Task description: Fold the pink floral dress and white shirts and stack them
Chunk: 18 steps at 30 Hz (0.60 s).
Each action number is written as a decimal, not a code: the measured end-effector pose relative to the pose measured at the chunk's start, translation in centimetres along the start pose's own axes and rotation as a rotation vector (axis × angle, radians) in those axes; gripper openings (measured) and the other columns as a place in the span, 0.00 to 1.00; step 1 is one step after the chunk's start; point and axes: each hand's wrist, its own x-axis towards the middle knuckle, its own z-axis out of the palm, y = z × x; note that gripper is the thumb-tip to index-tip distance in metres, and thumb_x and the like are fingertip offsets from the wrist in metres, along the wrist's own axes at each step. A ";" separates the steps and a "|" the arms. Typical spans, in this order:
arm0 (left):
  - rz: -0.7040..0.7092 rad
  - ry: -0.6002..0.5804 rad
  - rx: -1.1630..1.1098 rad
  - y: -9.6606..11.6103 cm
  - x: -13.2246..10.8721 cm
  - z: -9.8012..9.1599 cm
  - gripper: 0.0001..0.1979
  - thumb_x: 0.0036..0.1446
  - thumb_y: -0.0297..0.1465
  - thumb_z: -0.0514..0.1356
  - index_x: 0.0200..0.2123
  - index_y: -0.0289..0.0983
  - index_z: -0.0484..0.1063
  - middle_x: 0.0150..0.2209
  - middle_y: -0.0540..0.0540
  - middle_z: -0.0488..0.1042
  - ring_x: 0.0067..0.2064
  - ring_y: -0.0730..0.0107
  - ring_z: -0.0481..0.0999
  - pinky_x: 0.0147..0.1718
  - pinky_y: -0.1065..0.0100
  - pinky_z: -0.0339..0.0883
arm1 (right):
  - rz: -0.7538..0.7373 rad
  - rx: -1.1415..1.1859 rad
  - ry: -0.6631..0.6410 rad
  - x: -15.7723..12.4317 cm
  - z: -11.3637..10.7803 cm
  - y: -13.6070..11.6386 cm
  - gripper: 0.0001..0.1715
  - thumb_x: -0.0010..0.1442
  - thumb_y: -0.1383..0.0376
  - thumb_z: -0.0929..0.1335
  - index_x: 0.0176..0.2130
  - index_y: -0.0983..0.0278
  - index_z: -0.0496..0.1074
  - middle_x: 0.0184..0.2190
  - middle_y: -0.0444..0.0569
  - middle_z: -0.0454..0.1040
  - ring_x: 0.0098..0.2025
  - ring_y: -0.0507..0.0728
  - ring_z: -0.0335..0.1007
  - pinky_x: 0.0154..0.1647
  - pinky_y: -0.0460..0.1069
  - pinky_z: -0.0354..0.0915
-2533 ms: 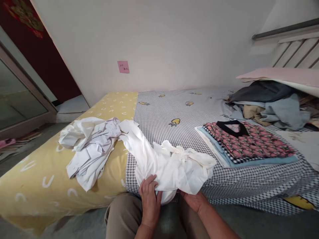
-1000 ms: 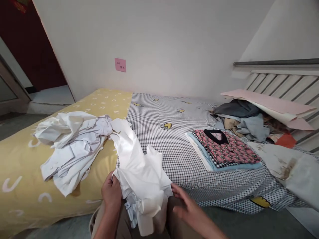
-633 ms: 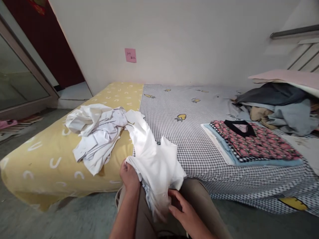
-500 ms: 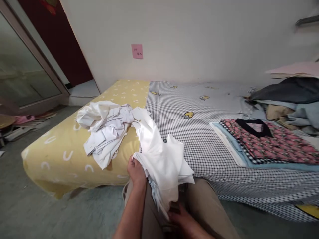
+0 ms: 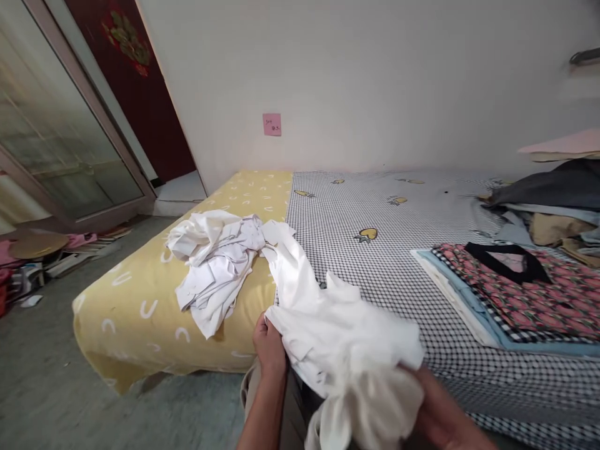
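Note:
A white shirt (image 5: 328, 325) lies across my lap and the bed's front edge, with one sleeve stretched out toward the far side. My left hand (image 5: 270, 344) pinches its left edge. On the right, my right hand (image 5: 434, 406) grips the lifted, bunched part of the same shirt; the cloth hides most of its fingers and motion blurs it a little. Beyond my left hand, a crumpled heap of white clothes (image 5: 215, 262) rests on the yellow sheet (image 5: 135, 312), beside the far end of the sleeve.
A folded stack topped by a red floral garment (image 5: 525, 294) lies on the checked sheet (image 5: 375, 275) to the right. Behind it is a pile of dark and tan clothes (image 5: 557, 187). A pink note (image 5: 272, 124) is on the wall. Assorted items including a straw hat (image 5: 37, 245) sit at left.
My right hand has moved up and to the right, lifting and spreading the shirt's lower part. My left hand keeps its hold on the edge. The view has tilted up and left slightly.

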 end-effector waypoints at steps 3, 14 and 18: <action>0.052 -0.136 0.093 0.4 -0.8 0.7 0.18 0.51 0.47 0.59 0.19 0.40 0.66 0.17 0.55 0.63 0.24 0.70 0.63 0.26 0.68 0.57 | -0.159 0.187 0.176 1.4 -1.3 -7.6 0.22 0.51 0.47 0.73 0.41 0.58 0.78 0.45 0.55 0.82 0.57 0.69 0.73 0.55 0.64 0.70; 0.251 -0.220 0.419 -0.5 -1.7 2.0 0.26 0.57 0.54 0.53 0.18 0.41 0.65 0.18 0.52 0.66 0.24 0.69 0.64 0.28 0.67 0.55 | -0.352 0.067 0.412 5.6 -7.5 -4.2 0.34 0.43 0.53 0.80 0.47 0.58 0.70 0.42 0.47 0.80 0.45 0.59 0.79 0.53 0.55 0.74; 0.236 -0.203 0.434 -0.8 -1.6 2.1 0.29 0.58 0.59 0.50 0.19 0.41 0.67 0.19 0.51 0.69 0.24 0.67 0.66 0.27 0.67 0.57 | -0.379 -0.235 0.449 6.5 -7.1 -4.5 0.43 0.48 0.45 0.76 0.58 0.56 0.66 0.52 0.51 0.75 0.43 0.59 0.78 0.44 0.56 0.74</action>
